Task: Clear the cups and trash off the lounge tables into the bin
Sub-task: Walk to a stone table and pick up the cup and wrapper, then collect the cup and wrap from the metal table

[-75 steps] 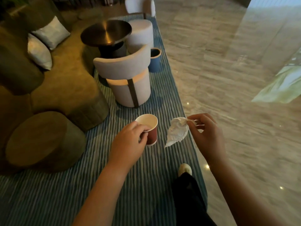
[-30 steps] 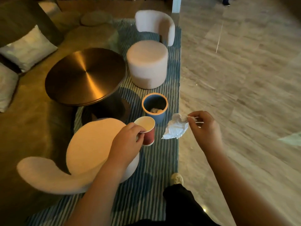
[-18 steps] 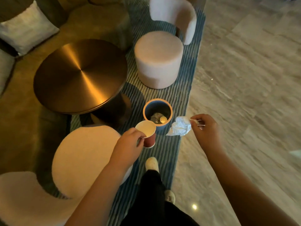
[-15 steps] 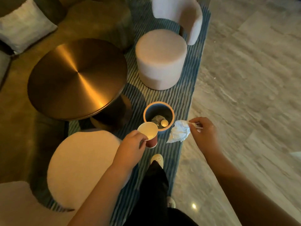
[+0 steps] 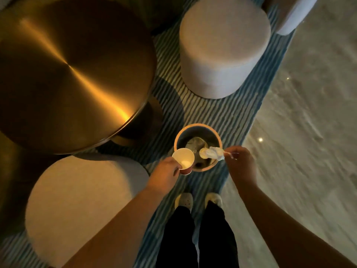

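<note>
My left hand [image 5: 165, 174] grips a red paper cup [image 5: 183, 161] with a white inside, upright, over the near left rim of the bin. My right hand [image 5: 240, 161] pinches a crumpled white napkin [image 5: 216, 152] that hangs over the bin's opening. The small round bin [image 5: 195, 127], with an orange rim and dark inside, stands on the striped rug right in front of my feet. Crumpled paper and another cup [image 5: 202, 152] lie inside it.
A round brass-topped table [image 5: 67, 70] fills the upper left. One pale round stool [image 5: 224, 45] stands beyond the bin, and a pale chair seat [image 5: 81, 206] sits at lower left. The marble floor [image 5: 309, 132] lies to the right of the blue striped rug [image 5: 218, 113].
I have walked up to the bin and now look straight down on it. Both hands have come over it, the cup at its left rim and the napkin above its opening.
</note>
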Tool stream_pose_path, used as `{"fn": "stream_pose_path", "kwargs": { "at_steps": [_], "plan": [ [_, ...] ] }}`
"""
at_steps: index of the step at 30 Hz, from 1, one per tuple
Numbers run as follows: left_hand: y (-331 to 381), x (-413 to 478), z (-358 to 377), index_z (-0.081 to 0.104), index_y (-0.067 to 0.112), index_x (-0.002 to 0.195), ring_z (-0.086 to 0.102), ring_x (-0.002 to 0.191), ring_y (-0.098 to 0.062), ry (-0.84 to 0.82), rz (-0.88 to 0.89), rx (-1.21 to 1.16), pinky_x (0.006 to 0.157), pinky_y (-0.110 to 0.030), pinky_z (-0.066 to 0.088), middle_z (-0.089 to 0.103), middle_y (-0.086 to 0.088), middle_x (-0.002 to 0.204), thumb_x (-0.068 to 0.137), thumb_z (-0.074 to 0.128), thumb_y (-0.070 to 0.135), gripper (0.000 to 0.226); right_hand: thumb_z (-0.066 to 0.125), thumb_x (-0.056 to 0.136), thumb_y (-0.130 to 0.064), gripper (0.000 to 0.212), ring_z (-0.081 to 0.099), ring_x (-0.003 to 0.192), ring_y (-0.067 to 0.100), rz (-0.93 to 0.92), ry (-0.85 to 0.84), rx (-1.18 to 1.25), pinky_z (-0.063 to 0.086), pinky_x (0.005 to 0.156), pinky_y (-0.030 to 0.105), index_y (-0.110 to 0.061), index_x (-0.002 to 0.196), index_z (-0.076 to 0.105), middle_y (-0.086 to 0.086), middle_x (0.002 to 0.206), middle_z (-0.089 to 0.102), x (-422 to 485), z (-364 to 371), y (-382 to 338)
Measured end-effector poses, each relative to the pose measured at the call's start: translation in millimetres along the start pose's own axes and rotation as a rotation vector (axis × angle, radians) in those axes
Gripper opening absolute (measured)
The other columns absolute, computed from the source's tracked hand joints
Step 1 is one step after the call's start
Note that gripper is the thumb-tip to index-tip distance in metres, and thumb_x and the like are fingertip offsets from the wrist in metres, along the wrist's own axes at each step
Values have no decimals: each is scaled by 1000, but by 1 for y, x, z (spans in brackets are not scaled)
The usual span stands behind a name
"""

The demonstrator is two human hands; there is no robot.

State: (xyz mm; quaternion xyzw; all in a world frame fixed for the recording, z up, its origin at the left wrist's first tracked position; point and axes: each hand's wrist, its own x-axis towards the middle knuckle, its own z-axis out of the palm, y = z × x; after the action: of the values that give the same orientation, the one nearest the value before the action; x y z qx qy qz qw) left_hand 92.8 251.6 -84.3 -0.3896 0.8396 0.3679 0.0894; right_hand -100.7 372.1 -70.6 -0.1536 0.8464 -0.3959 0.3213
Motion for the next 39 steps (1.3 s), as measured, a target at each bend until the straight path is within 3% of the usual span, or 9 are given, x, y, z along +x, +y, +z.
{"fn": "stream_pose_path", "kwargs": {
  "at_steps": [3,8,13,15,19,24,29,33,39],
  "plan": [
    [-19,33,34,66,9,106,56,103,-23,-3,-45,4,86,-26,42,57,-7,114,90,56,14,20,60,88,-15,11,62,83,18,31,-50,-12,52,68,34,-25,84,61,2,94,63,32,22,29],
    [-50,79,92,67,10,104,56,103,-23,-11,-58,12,87,-29,42,56,-6,115,90,55,13,19,59,88,-15,16,61,72,4,-14,-100,-110,45,55,14,-27,79,62,-3,85,65,80,59,75],
    [-77,116,135,65,9,99,55,97,-21,10,-60,8,87,-29,42,53,-5,111,89,56,11,14,58,87,-7,12,58,87,17,-30,-105,-84,51,76,33,-17,85,64,1,91,59,119,92,115],
    [-86,128,148,64,8,102,55,99,-21,7,-66,17,91,-30,42,51,-5,113,90,54,11,16,56,88,-8,11,57,90,18,-17,-113,-76,49,78,32,-14,90,65,4,97,59,132,102,128],
    [-102,146,168,61,10,115,52,110,-21,-85,-128,52,96,-28,40,44,-3,127,91,52,13,25,56,89,-14,10,57,89,16,-18,-137,-117,43,68,23,-17,93,64,2,95,61,150,117,151],
    [-107,135,170,47,17,130,41,126,-19,-193,-182,63,99,-27,35,22,0,149,92,48,16,39,56,90,-13,11,60,87,14,-80,-164,-164,48,75,27,-15,94,66,2,94,64,143,112,148],
    [-68,91,112,39,20,137,38,127,-18,-132,-198,27,101,-30,37,25,1,148,94,48,30,45,55,91,-14,11,56,86,8,-149,-160,-110,46,77,24,-21,95,62,-11,91,57,103,75,86],
    [-2,35,12,26,23,144,29,134,-15,133,-92,14,102,-34,34,28,4,149,92,47,44,60,59,90,-24,25,53,96,4,-297,-203,-179,43,84,24,-19,115,58,-6,108,55,56,26,-8],
    [97,-73,-148,32,18,142,32,133,-20,514,51,173,104,-38,32,35,-3,147,90,40,51,62,61,89,-36,53,43,124,13,-725,-187,-358,34,100,26,-17,135,44,1,134,48,-36,-50,-170]
  ]
}}
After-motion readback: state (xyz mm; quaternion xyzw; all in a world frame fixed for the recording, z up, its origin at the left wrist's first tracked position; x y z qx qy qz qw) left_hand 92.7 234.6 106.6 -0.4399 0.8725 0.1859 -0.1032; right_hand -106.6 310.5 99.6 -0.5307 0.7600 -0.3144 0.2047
